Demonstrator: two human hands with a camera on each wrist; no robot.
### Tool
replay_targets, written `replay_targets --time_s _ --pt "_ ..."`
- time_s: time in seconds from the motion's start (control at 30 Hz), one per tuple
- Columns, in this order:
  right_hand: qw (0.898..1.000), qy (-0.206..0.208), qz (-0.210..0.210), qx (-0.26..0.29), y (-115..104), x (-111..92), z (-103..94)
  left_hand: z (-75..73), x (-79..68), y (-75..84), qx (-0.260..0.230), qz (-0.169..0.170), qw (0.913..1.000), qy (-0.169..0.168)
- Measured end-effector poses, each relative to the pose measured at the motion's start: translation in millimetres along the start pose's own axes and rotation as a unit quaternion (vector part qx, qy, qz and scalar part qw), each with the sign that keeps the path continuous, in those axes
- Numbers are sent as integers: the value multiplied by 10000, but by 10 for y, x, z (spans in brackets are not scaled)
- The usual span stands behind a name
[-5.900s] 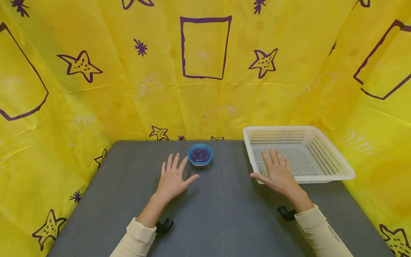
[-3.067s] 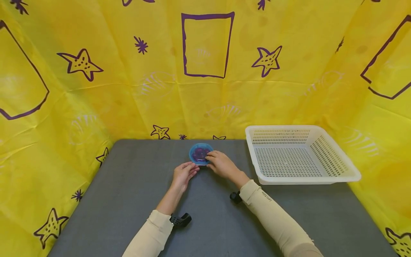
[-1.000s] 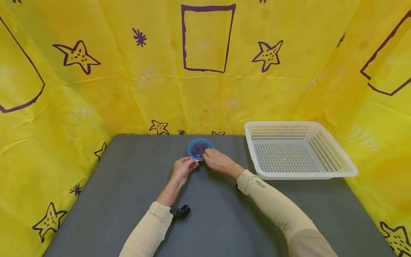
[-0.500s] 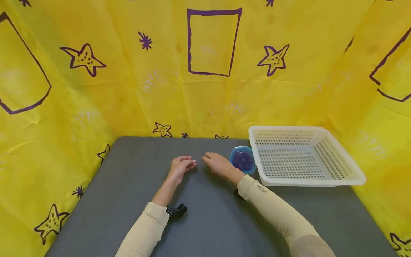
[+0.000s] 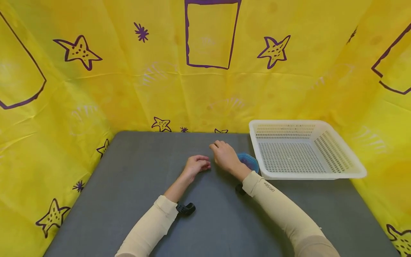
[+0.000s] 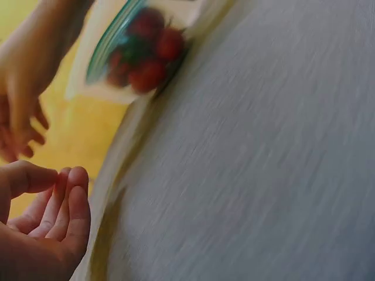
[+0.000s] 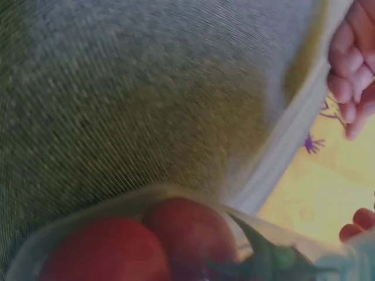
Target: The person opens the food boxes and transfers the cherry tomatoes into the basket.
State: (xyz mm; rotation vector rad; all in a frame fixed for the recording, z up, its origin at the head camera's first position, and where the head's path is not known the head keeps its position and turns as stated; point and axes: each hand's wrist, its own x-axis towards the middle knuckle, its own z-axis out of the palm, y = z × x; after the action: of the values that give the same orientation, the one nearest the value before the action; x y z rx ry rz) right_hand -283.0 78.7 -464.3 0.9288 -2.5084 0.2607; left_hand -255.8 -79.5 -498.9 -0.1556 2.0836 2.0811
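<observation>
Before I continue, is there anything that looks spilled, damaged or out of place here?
Nothing stands out. The blue-topped container, partly hidden by the right hand in the head view, sits beside the white basket, with red fruit inside. I see no spill on the grey table.

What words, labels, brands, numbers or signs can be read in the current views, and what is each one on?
"Lets", with a few more letters too small to read surely: small dark print on the right sleeve.
No other readable text: none shows on the blue-lidded container, the white basket or the left sleeve; the yellow cloth bears only drawings.
</observation>
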Motion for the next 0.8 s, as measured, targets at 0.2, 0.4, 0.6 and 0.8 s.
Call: replay_targets --time_s 0.2,0.4,0.6,0.8 --pt "9994 218 254 129 28 11 -104 296 -56 -61 157 59 9986 -511" --pt "9985 377 343 190 44 4 -147 538 -132 -69 75 41 9974 -711" --pt "9977 522 301 296 38 -3 -189 653 -184 -52 90 42 9973 -732" --pt "9975 561 310 295 45 -7 -200 697 -194 -41 -43 -6 9979 -648"
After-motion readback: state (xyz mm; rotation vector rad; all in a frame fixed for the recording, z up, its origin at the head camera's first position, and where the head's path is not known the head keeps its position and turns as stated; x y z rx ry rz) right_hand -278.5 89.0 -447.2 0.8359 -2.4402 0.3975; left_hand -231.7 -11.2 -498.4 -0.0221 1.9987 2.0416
